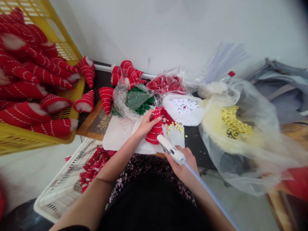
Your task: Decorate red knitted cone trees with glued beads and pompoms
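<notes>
A yellow plastic crate (14, 141) heaped with red fabric cones striped in white stitching (24, 91) was placed at the left of a dark table (199, 150), and a bulging clear plastic bag of yellow beads (231, 173) was spread at the right. A white plastic basket (57, 192) was seen below the table's edge. Above a white paper sheet (117, 134), a striped red cone (155, 130) was held by the left hand (146, 123), its grip narrow and wrapped around the cone. A white glue gun (170, 149) was held in the closed grip of the right hand (184, 165), with its nozzle just beside the cone (gluing was judged to be the step in hand). Steady, careful placement of the nozzle seemed called for, since only a narrow strip of dark table was left beside the right hand and loose yellow beads (174, 127) lay close by.
</notes>
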`<state>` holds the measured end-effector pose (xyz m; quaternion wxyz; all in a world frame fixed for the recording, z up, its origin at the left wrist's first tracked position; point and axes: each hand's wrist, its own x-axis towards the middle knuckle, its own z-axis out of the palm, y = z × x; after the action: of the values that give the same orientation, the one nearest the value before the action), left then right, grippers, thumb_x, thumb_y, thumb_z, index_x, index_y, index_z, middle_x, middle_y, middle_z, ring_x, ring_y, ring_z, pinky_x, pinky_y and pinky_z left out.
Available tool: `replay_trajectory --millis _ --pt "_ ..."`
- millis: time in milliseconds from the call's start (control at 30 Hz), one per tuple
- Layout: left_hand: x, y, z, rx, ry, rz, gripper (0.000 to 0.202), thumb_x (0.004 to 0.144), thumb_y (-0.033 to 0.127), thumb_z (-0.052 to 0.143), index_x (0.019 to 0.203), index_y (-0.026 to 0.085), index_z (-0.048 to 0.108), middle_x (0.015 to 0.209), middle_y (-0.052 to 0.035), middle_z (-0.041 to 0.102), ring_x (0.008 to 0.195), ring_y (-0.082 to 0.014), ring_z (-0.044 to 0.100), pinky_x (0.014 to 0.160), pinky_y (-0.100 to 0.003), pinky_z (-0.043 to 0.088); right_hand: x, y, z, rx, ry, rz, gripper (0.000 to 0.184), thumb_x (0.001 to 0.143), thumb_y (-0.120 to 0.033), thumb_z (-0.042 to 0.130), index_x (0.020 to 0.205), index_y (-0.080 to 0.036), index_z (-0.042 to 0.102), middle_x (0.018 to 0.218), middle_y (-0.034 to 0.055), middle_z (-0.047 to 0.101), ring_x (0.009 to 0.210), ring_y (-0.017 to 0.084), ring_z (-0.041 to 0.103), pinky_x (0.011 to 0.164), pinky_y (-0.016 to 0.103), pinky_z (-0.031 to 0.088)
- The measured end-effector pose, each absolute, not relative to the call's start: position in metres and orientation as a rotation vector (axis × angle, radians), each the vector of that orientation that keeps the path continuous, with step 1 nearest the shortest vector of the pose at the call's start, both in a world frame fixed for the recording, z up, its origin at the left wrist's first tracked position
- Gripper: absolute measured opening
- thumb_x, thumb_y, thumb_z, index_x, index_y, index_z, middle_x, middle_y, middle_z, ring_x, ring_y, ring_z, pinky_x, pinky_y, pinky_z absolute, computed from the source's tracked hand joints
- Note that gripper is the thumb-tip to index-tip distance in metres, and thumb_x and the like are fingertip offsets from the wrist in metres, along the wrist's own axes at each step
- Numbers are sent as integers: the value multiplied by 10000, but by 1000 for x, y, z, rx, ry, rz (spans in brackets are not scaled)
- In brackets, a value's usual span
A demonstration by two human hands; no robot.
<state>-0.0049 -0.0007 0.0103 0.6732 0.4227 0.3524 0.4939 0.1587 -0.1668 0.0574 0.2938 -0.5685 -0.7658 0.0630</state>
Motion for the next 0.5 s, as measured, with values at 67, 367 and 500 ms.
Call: replay_trajectory --millis 67,367,500 --pt "-5 -1 11 959 794 1110 469 732 411 873 1100 229 646 923 3 726 763 -162 646 719 -272 507 158 -167 57 -1529 -2038 163 229 1064 -365 570 933 -208 670 719 18 705 633 192 653 643 304 430" --pt "-10 5 4 878 786 1106 481 747 434 873 1125 242 647 896 6 719 743 -174 665 707 -291 530 161 -175 66 -1540 -1960 101 288 1083 -431 545 933 -215 661 728 30 703 660 203 670 672 319 461" --pt "-11 4 2 850 736 1099 498 760 459 873 1151 242 654 926 -16 745 754 -189 687 717 -313 547 163 -170 75 -1499 -1887 91 317 1088 -424 527 886 -219 660 729 34 701 639 197 672 653 312 485"
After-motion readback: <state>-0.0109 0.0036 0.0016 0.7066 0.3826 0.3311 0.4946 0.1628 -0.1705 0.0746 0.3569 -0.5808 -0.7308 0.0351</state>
